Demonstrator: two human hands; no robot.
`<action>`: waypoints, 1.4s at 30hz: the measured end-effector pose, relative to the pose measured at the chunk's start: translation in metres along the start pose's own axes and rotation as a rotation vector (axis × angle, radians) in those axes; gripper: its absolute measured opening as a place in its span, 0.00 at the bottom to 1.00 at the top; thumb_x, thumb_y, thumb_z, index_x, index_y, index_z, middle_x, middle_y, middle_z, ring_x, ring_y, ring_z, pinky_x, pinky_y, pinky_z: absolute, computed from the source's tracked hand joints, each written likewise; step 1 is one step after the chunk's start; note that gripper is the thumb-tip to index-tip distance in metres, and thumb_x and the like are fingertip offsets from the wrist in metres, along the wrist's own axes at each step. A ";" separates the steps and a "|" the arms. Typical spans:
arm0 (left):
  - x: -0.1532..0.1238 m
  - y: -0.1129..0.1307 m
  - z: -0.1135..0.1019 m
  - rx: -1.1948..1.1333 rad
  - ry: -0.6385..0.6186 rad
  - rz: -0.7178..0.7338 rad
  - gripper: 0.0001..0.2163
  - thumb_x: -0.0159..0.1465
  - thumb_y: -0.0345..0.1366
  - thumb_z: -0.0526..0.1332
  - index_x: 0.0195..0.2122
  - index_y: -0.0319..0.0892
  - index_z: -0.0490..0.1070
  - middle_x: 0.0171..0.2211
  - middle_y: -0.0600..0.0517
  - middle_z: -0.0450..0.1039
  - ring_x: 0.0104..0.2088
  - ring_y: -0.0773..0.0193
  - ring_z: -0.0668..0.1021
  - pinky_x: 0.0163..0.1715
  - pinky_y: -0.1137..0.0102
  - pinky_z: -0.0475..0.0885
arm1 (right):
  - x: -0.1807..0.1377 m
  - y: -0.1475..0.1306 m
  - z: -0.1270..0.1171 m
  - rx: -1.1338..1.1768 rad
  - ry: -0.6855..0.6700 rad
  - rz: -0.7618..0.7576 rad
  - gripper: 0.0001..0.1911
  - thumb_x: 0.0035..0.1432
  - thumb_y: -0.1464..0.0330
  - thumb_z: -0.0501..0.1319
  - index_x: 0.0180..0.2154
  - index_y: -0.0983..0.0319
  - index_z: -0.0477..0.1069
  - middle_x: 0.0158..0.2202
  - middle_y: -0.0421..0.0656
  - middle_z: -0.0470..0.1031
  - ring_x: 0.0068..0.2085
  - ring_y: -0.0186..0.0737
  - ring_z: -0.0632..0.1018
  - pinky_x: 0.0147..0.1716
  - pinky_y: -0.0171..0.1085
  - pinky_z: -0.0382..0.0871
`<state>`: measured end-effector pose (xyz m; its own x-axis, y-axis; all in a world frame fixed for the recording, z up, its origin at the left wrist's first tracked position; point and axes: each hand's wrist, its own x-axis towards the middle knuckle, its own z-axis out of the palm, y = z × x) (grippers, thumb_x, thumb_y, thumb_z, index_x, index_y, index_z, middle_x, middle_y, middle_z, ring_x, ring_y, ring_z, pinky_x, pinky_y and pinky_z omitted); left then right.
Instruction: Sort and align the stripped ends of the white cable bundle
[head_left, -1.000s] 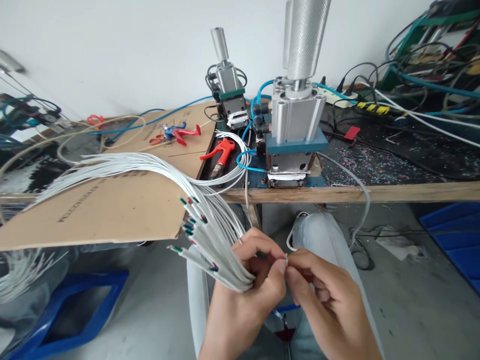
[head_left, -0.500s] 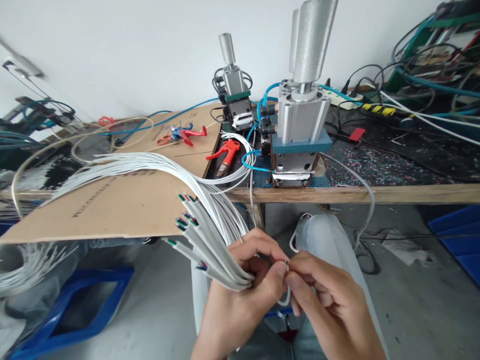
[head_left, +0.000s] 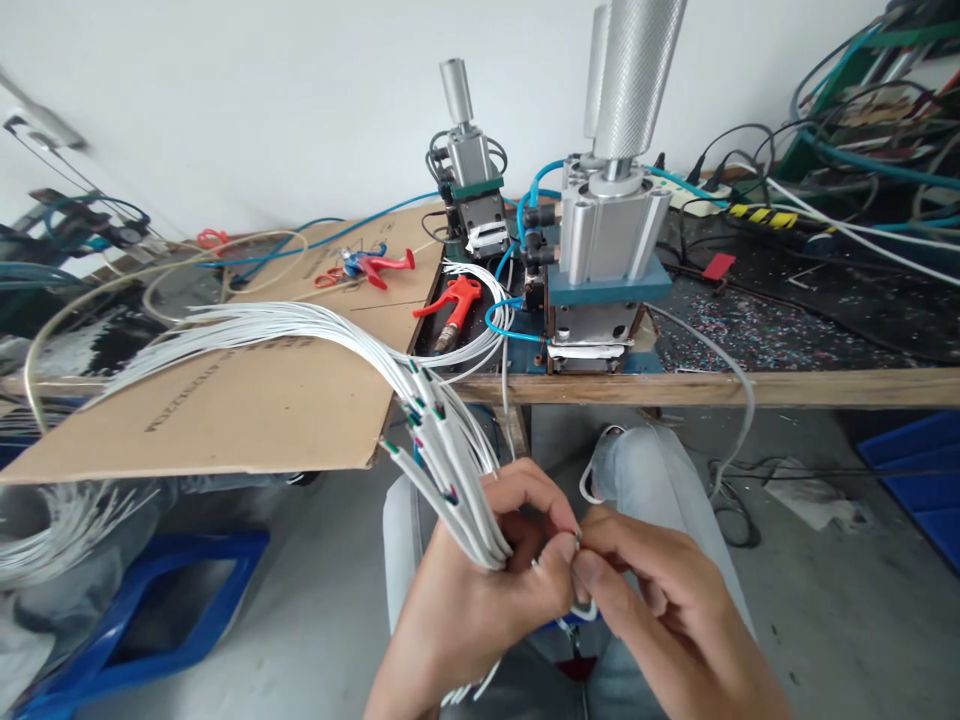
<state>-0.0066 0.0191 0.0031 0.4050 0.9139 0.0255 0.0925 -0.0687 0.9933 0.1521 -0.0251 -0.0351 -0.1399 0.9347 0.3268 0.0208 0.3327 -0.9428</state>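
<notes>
Here the left hand is wrapped around a bundle of white cables, its fingers closed about the sheaths, so that the stripped ends with green, red and dark cores fan up and to the left above the fist. The right hand sits just beside it, thumb and forefinger pressed together on the tip of a single cable end, which the left thumb also touches — both hands meet at that one small point, low in the view and over the person's lap.

As a judgement, the step in hand is the sorting or dressing of one cable tip out of the bundle; the fine conductors at the pinch are too small to make out. The next move would seem to call for a steady pinch and for keeping the other ends clear of the one being worked.

The rest of the bundle arches back over a cardboard sheet on the wooden bench. Behind stand two pneumatic presses with blue air hoses, and a red air gun lies near them.

Writing: dark print runs along the cardboard — it lies upside down and blurred, and cannot be read. No brand shows on the machines.
</notes>
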 end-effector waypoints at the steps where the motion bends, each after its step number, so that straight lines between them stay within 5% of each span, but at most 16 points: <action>1: 0.001 0.001 -0.001 0.019 -0.018 -0.018 0.02 0.60 0.29 0.63 0.31 0.42 0.72 0.30 0.55 0.69 0.22 0.72 0.68 0.19 0.75 0.61 | 0.001 -0.002 -0.002 -0.006 -0.021 0.016 0.16 0.76 0.69 0.55 0.31 0.58 0.65 0.25 0.33 0.63 0.25 0.31 0.65 0.24 0.33 0.57; 9: 0.003 0.004 -0.004 0.183 -0.105 -0.091 0.02 0.57 0.29 0.61 0.31 0.42 0.70 0.29 0.56 0.67 0.22 0.71 0.66 0.20 0.74 0.60 | 0.004 -0.008 -0.018 -0.154 -0.192 0.103 0.16 0.76 0.68 0.54 0.30 0.58 0.65 0.27 0.33 0.67 0.28 0.31 0.70 0.29 0.32 0.62; 18: 0.008 0.006 -0.012 0.243 -0.298 -0.100 0.08 0.53 0.22 0.59 0.26 0.43 0.66 0.22 0.59 0.64 0.21 0.72 0.64 0.20 0.76 0.57 | -0.003 -0.001 -0.018 -0.168 -0.190 0.145 0.18 0.75 0.64 0.55 0.28 0.57 0.67 0.26 0.36 0.70 0.28 0.36 0.73 0.27 0.35 0.61; 25: -0.002 -0.015 0.017 -0.171 0.105 -0.077 0.11 0.66 0.37 0.62 0.29 0.44 0.63 0.28 0.57 0.65 0.23 0.69 0.70 0.23 0.73 0.68 | -0.012 0.017 0.006 0.268 0.058 0.201 0.21 0.77 0.60 0.55 0.29 0.59 0.68 0.22 0.33 0.65 0.19 0.29 0.68 0.20 0.30 0.60; 30: -0.002 -0.010 -0.012 0.049 -0.231 -0.175 0.06 0.55 0.27 0.64 0.25 0.42 0.67 0.23 0.55 0.67 0.23 0.68 0.67 0.20 0.73 0.59 | -0.006 0.008 -0.011 -0.050 -0.223 0.170 0.21 0.73 0.63 0.57 0.25 0.58 0.65 0.23 0.37 0.69 0.27 0.36 0.74 0.29 0.34 0.64; 32: -0.001 -0.009 -0.016 0.064 -0.248 -0.174 0.07 0.52 0.25 0.64 0.24 0.42 0.67 0.21 0.56 0.67 0.22 0.69 0.65 0.19 0.74 0.57 | -0.004 0.005 -0.016 -0.127 -0.250 0.130 0.20 0.73 0.63 0.58 0.26 0.58 0.67 0.24 0.37 0.70 0.29 0.37 0.74 0.29 0.34 0.63; 37: -0.001 -0.015 0.010 -0.153 0.104 -0.047 0.10 0.66 0.33 0.64 0.28 0.42 0.67 0.27 0.56 0.68 0.24 0.71 0.71 0.25 0.76 0.67 | -0.009 0.009 0.002 0.231 0.016 0.303 0.22 0.75 0.55 0.57 0.30 0.60 0.72 0.22 0.35 0.66 0.20 0.30 0.69 0.20 0.30 0.61; 42: -0.011 -0.024 0.022 -0.258 0.150 -0.042 0.11 0.70 0.34 0.66 0.29 0.41 0.70 0.29 0.57 0.70 0.23 0.75 0.74 0.24 0.80 0.70 | -0.017 0.010 0.029 0.469 0.225 0.435 0.27 0.67 0.45 0.64 0.32 0.62 0.78 0.20 0.34 0.65 0.18 0.28 0.68 0.19 0.28 0.60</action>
<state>0.0069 0.0019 -0.0231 0.2651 0.9640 -0.0193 -0.1352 0.0570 0.9892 0.1259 -0.0408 -0.0523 -0.0058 0.9914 -0.1310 -0.4101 -0.1218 -0.9039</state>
